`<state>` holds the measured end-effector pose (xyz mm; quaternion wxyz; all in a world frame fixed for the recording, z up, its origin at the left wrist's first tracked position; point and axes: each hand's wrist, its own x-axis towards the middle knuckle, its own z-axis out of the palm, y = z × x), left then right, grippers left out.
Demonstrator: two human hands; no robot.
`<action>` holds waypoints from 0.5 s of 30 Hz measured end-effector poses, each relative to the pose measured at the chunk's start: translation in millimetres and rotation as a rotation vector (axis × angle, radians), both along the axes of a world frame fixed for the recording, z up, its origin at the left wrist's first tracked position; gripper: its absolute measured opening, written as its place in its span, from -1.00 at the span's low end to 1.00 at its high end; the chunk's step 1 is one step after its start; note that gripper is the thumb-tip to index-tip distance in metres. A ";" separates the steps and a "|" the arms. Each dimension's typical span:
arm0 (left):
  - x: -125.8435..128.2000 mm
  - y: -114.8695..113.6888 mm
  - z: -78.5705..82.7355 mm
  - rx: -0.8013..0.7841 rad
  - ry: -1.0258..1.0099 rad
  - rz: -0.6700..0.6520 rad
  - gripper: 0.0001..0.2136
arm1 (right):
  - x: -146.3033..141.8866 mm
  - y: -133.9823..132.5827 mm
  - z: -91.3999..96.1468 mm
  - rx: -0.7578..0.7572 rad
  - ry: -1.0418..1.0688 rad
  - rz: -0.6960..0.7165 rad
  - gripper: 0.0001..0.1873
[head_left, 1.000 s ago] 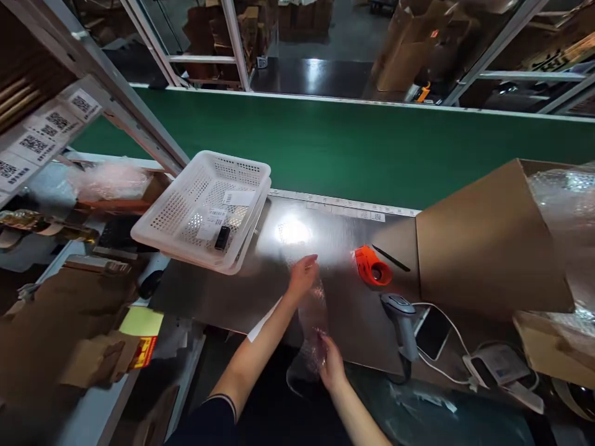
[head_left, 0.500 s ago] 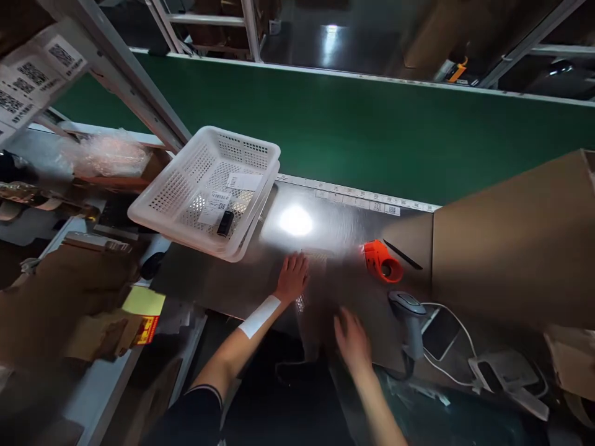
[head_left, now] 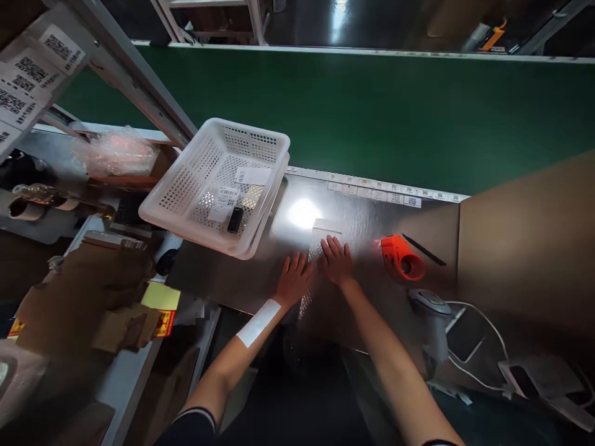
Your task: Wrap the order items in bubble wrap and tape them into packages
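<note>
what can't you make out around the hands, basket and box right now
All in the head view:
Clear wrap: partly covered by the right hand; near end lost in shadow.
Paper labels in the white basket: print too small to read.
Black item near them: too small and dark to identify.
Cardboard box: cut off by the right edge, inside not shown.

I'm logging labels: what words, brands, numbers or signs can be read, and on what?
None is legible.
White QR-code labels, upper left: too small.
White barcode slips, white perforated plastic basket: too small.
White code stickers, grey metal tabletop: too small.
Red-yellow printed package: blurred.
</note>
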<state>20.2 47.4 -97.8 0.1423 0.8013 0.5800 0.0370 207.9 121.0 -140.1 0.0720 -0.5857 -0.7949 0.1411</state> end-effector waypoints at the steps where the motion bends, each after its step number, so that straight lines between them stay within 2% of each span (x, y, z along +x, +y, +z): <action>1: -1.4 -6.1 1.9 -0.017 -0.010 0.029 -0.57 | 0.5 -0.6 -0.3 -0.006 0.005 0.001 -0.42; 4: 4.8 -27.3 6.1 -0.092 -0.054 0.226 -0.57 | 1.2 0.4 -0.4 -0.020 0.021 0.010 -0.43; 7: 22.3 -41.6 9.8 -0.192 -0.103 0.402 -0.64 | -0.6 1.3 -1.0 0.002 0.050 0.012 -0.44; 11: 36.5 -36.9 14.8 -0.382 -0.217 0.545 -0.76 | -6.0 3.9 0.7 0.018 0.041 -0.056 -0.46; 15: 22.1 -29.0 22.2 -0.495 -0.282 0.623 -0.87 | -6.0 9.9 3.5 0.014 0.006 -0.052 -0.47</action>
